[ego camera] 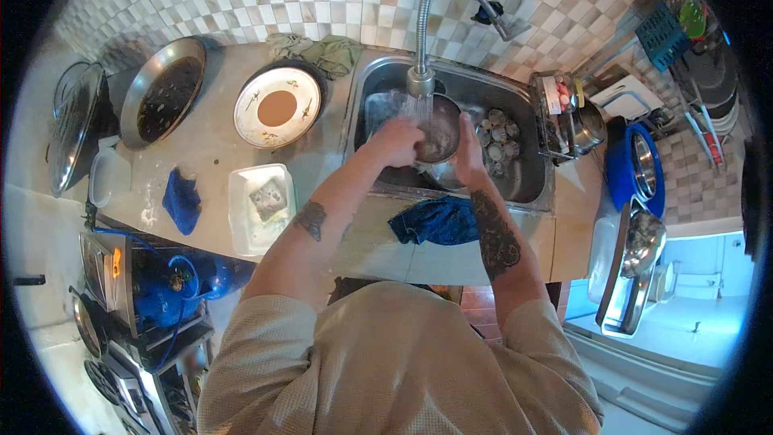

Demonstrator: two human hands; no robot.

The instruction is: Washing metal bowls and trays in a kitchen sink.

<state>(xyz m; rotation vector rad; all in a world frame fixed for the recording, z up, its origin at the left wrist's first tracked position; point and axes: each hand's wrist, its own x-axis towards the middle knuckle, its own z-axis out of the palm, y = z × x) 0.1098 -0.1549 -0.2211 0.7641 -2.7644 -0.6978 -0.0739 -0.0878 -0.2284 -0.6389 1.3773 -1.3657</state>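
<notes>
Over the stainless steel sink [546,184], a dark round bowl [445,127] is tilted under running water. My right hand [468,154] grips its right side, thumb along the rim. My left hand [395,142] is at the bowl's left side with fingers curled; its fingertips are partly hidden, so whether it grips the rim or rubs the inside is unclear. Water sprays from the flexible metal faucet [421,80] just above the bowl. Several small, shiny round cups [498,133] lie in the sink to the right. Another metal vessel [444,176] is partly visible beneath my hands.
Left on the counter are a patterned plate [278,109], a large metal pan [169,96], a blue cloth [182,199] and a plastic container [263,235] holding a sponge [269,198]. A dark blue cloth [436,222] lies at the front edge. A wire rack [555,121] stands right.
</notes>
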